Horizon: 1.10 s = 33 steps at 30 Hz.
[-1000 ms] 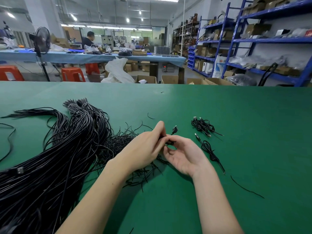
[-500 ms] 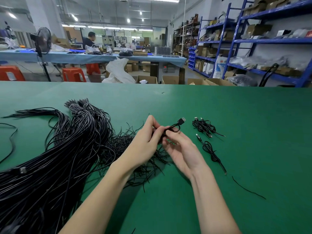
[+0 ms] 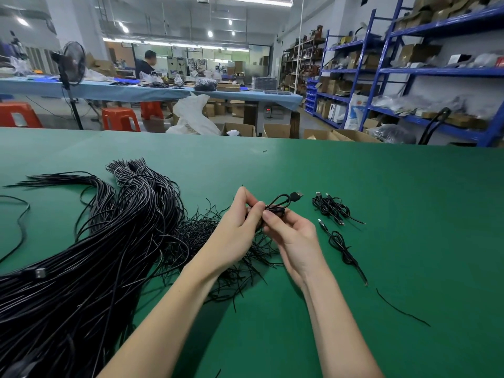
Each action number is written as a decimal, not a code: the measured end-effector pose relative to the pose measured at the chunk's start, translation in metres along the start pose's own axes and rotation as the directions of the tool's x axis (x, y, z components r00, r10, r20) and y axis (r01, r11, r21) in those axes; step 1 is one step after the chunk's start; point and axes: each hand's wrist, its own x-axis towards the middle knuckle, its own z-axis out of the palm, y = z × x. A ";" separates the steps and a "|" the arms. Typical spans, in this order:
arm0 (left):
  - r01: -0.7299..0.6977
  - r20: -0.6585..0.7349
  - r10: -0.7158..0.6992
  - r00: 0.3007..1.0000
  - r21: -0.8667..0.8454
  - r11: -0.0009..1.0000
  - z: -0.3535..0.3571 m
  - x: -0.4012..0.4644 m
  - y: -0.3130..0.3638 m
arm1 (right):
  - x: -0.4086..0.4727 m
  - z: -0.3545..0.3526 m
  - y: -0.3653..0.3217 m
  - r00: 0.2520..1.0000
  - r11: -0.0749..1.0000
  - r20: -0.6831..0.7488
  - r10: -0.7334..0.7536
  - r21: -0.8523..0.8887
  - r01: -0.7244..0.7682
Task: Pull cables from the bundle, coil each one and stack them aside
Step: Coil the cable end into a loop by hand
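Cable [image 3: 281, 203] in work: black, held above the desk [image 3: 381, 186] mid-frame, a small loop and its plug [image 3: 296, 195] sticking out toward 2 o'clock from the fingers. Left hand [image 3: 240, 225] pinches the cable at the loop's base, fingers curled on it. Right hand [image 3: 293, 236] grips the same cable just below, fingertips [image 3: 268, 217] touching the left hand's. Rest of the coil is hidden between the hands, can't tell how many turns.

Bundle [image 3: 90, 257] of black cables lies at 9 o'clock from the hands, running from the desk's near-left edge up toward 11, loose ends fanned out under both wrists.

Coiled cables [image 3: 331, 207] sit at 3 o'clock, just right of the hands, in a small heap. One more coiled cable [image 3: 342, 245] lies apart from the heap at 4 o'clock. A stray wire piece [image 3: 401, 308] further out at 5 o'clock.

Beyond the desk at 12: blue bench [image 3: 152, 91], orange stools [image 3: 120, 118], a fan [image 3: 71, 64], a person [image 3: 144, 66] standing. Blue shelves [image 3: 409, 72] at 2 o'clock.
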 end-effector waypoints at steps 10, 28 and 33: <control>0.216 0.128 -0.197 0.972 -0.149 0.965 -0.001 -0.001 0.003 | 0.000 -0.004 -0.001 0.997 0.960 -0.027 -0.072 -0.274 0.062; 0.404 0.419 -0.206 0.884 -0.466 0.787 -0.020 -0.001 0.012 | -0.009 -0.009 -0.012 0.982 0.995 0.159 0.103 -0.014 -0.102; 0.441 0.429 -0.255 0.866 -0.420 0.793 -0.024 -0.002 0.007 | -0.010 -0.011 -0.014 0.981 0.989 0.154 0.115 -0.111 -0.099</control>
